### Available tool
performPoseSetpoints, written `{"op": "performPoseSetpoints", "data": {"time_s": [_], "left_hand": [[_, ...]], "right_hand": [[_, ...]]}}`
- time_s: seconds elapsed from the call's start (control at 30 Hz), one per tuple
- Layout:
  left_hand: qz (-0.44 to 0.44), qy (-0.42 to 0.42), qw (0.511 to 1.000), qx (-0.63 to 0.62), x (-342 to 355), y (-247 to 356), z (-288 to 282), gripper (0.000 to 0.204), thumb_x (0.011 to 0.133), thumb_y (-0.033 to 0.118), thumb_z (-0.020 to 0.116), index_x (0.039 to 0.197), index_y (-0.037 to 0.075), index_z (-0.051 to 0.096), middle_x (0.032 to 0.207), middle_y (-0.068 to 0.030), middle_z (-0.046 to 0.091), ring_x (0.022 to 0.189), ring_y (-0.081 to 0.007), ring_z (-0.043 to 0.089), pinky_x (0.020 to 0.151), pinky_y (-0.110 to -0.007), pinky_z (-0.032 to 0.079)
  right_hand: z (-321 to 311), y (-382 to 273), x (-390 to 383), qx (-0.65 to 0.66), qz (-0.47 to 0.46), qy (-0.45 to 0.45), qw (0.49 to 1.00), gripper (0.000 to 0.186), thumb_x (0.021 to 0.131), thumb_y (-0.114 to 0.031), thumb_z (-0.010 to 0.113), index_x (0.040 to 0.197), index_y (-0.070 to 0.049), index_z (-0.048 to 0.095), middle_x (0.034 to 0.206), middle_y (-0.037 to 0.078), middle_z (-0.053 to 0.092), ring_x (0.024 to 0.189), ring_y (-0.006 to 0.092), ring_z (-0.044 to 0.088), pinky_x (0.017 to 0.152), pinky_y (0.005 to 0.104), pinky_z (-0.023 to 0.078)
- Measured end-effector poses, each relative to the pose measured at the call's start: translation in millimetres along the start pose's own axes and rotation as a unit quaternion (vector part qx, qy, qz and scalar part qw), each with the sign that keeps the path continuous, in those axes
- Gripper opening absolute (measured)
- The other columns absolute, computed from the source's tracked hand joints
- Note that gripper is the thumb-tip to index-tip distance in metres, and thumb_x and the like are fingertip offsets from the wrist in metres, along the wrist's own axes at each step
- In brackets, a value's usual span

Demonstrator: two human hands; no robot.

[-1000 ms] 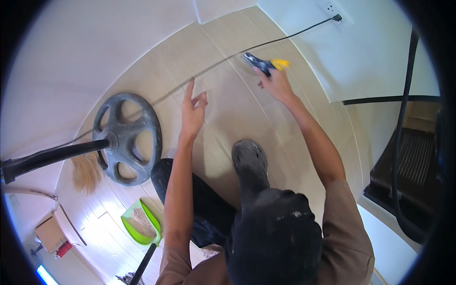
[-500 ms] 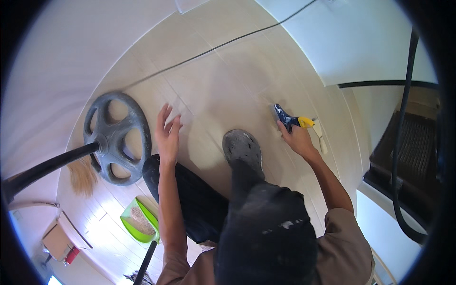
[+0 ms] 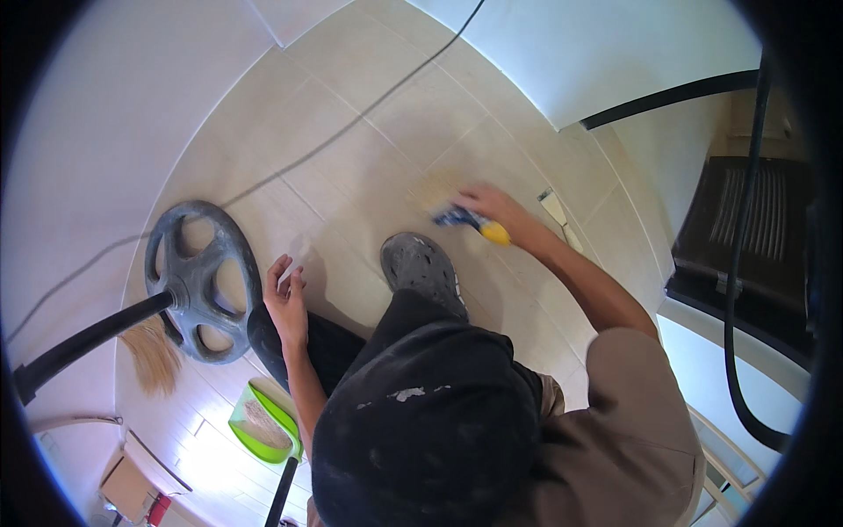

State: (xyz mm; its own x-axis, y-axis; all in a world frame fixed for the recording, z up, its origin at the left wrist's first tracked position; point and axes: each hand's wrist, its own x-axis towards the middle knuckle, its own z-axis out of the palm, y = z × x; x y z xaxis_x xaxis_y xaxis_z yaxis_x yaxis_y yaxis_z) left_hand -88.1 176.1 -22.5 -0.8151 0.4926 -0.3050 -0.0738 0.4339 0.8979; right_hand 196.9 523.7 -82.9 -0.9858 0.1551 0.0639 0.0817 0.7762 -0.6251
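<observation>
My right hand is closed round a hand tool with a dark blue, white-smeared front and a yellow end. It is low over the pale floor, just ahead of a grey clog on my foot; motion blurs the tool, so its kind is unclear. My left hand is beside my bent knee, fingers apart and slightly curled, with nothing plainly in it. A scraper-like tool with a pale blade lies on the floor to the right of my right hand.
To the left stands a grey spoked round base with a black pole. Behind it are broom bristles and a green dustpan holding dust. A cable crosses the floor. A dark ribbed unit stands right.
My right hand has swung left and inward with the tool, over the floor near the clog. The view has shifted, and my left hand has stayed by the knee.
</observation>
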Motion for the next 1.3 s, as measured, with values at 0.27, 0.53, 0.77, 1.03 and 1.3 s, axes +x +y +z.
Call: {"op": "performPoseSetpoints", "data": {"time_s": [0.27, 0.53, 0.77, 1.03, 1.3], "left_hand": [[0.016, -0.013, 0.999, 0.028, 4, -9, 13, 0.037, 0.102, 0.006, 0.061, 0.138, -0.001, 0.057, 0.133, -0.0141, 0.064, 0.108, -0.0225, 0.070, 0.085, -0.032, 0.055], [0.009, -0.011, 1.000, 0.019, 8, -12, 13, 0.039, 0.101, 0.005, 0.060, 0.140, -0.001, 0.057, 0.131, -0.0147, 0.064, 0.108, -0.0215, 0.069, 0.084, -0.031, 0.056], [0.016, 0.008, 0.999, 0.033, 1, -15, 11, 0.041, 0.101, 0.007, 0.061, 0.141, 0.000, 0.055, 0.131, -0.0158, 0.064, 0.108, -0.0215, 0.068, 0.086, -0.031, 0.055], [0.095, 0.033, 0.995, 0.027, -3, -20, -12, 0.038, 0.102, 0.007, 0.063, 0.138, -0.001, 0.057, 0.132, -0.0152, 0.064, 0.108, -0.0196, 0.067, 0.089, -0.030, 0.054], [0.118, 0.305, 0.934, 0.141, -78, -104, -126, 0.026, 0.101, 0.005, 0.062, 0.126, 0.002, 0.067, 0.111, -0.0117, 0.074, 0.105, -0.0186, 0.068, 0.091, -0.031, 0.053]], "right_hand": [[-44, -68, -118, 0.032, 0.142, -0.011, 0.989, 0.044, 0.089, -0.019, 0.067, 0.132, -0.008, 0.062, 0.115, 0.021, 0.069, 0.102, 0.0408, 0.068, 0.089, 0.0461, 0.054], [-32, -36, 27, -0.050, 0.333, 0.028, 0.941, 0.047, 0.100, -0.045, 0.060, 0.115, -0.001, 0.069, 0.088, 0.025, 0.069, 0.081, 0.0425, 0.067, 0.074, 0.0487, 0.052], [9, -74, -128, -0.007, 0.319, 0.054, 0.946, 0.039, 0.099, -0.038, 0.064, 0.117, -0.003, 0.067, 0.100, 0.026, 0.070, 0.092, 0.0446, 0.065, 0.084, 0.0508, 0.052], [-70, -116, -109, 0.035, 0.478, -0.003, 0.878, 0.044, 0.097, -0.033, 0.070, 0.133, -0.009, 0.067, 0.093, 0.020, 0.073, 0.090, 0.0369, 0.071, 0.080, 0.0409, 0.056], [-15, -2, -111, -0.055, 0.159, 0.049, 0.984, 0.051, 0.093, -0.015, 0.058, 0.144, -0.013, 0.058, 0.136, 0.025, 0.060, 0.124, 0.0417, 0.061, 0.106, 0.0421, 0.048]]}}
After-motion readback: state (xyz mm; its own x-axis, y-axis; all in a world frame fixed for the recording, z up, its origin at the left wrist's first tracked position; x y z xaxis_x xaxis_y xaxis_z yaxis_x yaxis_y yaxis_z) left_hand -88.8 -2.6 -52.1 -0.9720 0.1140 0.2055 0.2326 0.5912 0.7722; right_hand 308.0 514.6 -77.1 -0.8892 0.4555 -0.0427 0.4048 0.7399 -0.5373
